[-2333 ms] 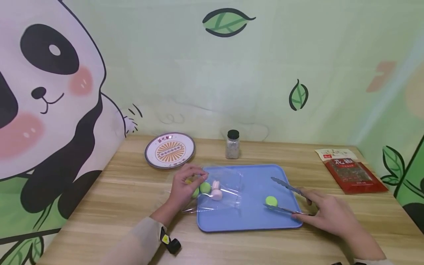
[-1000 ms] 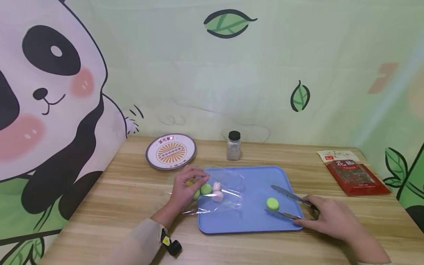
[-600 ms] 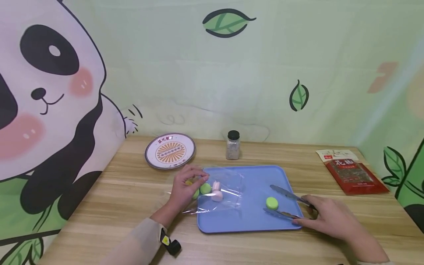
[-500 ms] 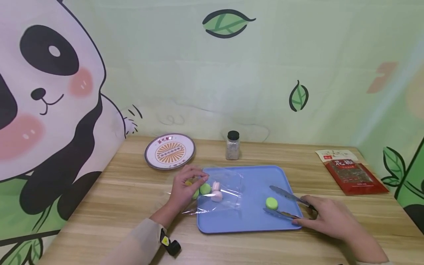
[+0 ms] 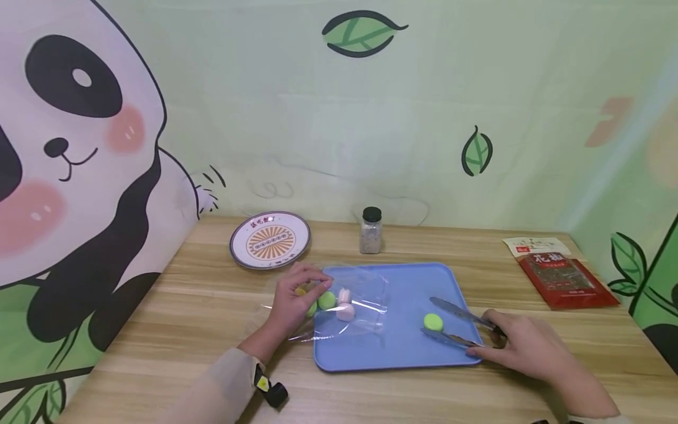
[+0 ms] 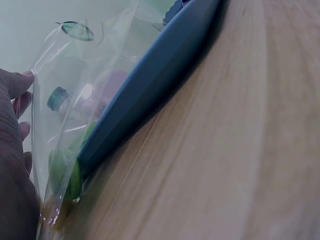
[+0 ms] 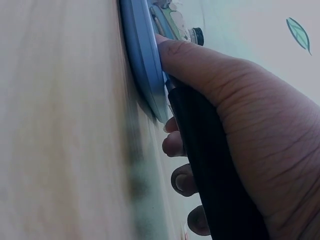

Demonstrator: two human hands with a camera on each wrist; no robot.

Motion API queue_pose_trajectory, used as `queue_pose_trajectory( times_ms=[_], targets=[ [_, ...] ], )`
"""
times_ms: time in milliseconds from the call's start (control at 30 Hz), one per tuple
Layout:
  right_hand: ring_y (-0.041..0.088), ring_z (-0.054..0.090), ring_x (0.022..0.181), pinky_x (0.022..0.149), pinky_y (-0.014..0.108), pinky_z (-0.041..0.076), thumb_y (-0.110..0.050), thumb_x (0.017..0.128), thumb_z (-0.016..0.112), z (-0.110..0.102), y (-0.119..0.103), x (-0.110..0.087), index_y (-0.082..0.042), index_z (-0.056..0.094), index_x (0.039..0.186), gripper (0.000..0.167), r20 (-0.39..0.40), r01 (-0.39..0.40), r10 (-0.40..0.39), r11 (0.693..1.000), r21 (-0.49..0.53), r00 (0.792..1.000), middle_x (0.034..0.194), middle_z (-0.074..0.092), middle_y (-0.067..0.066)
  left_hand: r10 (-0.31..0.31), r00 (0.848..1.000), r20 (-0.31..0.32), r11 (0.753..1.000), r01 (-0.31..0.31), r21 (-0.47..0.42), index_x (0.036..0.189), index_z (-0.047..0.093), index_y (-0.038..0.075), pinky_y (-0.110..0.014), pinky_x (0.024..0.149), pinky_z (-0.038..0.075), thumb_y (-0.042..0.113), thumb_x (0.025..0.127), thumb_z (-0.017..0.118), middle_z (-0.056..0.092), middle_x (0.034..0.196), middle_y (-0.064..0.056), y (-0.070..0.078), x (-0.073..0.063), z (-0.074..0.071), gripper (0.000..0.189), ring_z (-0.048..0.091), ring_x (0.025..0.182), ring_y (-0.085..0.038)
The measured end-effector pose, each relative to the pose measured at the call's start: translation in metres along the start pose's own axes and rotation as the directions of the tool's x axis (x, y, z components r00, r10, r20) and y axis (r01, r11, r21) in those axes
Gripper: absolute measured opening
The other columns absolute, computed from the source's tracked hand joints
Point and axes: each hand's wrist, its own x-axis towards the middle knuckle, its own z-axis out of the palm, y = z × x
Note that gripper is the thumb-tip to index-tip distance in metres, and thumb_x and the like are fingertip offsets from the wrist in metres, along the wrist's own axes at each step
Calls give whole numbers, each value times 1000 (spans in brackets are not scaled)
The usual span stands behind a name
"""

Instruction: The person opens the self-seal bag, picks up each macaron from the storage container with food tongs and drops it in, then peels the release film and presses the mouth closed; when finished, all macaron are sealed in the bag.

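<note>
My left hand (image 5: 296, 297) pinches the upper edge of a clear plastic bag (image 6: 47, 120), which overlaps the tray's left side. Inside the bag are green macarons (image 5: 326, 301), pale pink macarons (image 5: 345, 312) and a yellow one (image 5: 301, 291) partly behind the fingers. A loose green macaron (image 5: 433, 322) lies on the blue tray (image 5: 392, 356). My right hand (image 5: 529, 347) holds metal tongs (image 5: 450, 337) with a black handle (image 7: 210, 160). The tongs' arms are spread, one tip beyond the loose macaron and the other right at its near side.
A patterned plate (image 5: 270, 240) stands at the back left of the wooden table (image 5: 371, 397). Behind the tray is a black-capped spice jar (image 5: 371, 231). A red packet (image 5: 567, 277) lies at the right. A printed cloth backdrop (image 5: 296, 118) rises behind the table.
Since the earliest frame, the tongs' far arm has come a little nearer to the green macaron. The left hand keeps its place on the bag.
</note>
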Motion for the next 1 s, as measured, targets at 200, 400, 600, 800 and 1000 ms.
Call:
queue_pose_trajectory(
  times_ms=[200,400,600,800,1000],
  targets=[
    [-2,31,49,44,21,24,-70,77,73,0,-1,-1,-34,51,82,43,-28,66,-67,998,-7,997,59,34,-20,-5,1000,4,1000,5,3,89,74,-1,-28,86,44,-8,83,75,70,91,-14,1,0,0,9,61,93,-28],
    [-2,30,50,45,21,23,-63,80,74,-1,-2,0,-35,49,80,39,-36,94,-94,996,-7,995,60,33,-21,-6,1000,4,1000,6,1,89,74,-1,-29,87,44,-8,83,75,70,91,-14,1,1,0,9,61,93,-28],
    [-2,31,50,45,21,24,-63,82,73,0,0,1,-35,49,80,38,-30,89,-89,996,2,996,61,34,-21,-11,1000,5,1000,11,9,90,74,-1,-30,86,45,-7,84,75,70,91,-14,1,1,0,8,61,93,-28],
    [-2,33,50,44,21,24,-63,82,73,1,-1,0,-36,50,81,35,-36,77,-77,997,24,996,60,36,-21,-22,1000,11,1000,22,16,92,77,12,-32,87,45,6,87,77,71,95,-1,-31,-5,0,8,61,96,-22],
    [-3,32,49,44,21,24,-60,81,76,1,-1,1,-35,52,81,35,-65,91,-89,995,34,994,59,35,-21,-7,1000,3,1000,7,17,92,77,13,-32,87,46,6,87,78,71,95,0,-37,-6,1,9,61,96,-21]
  ],
)
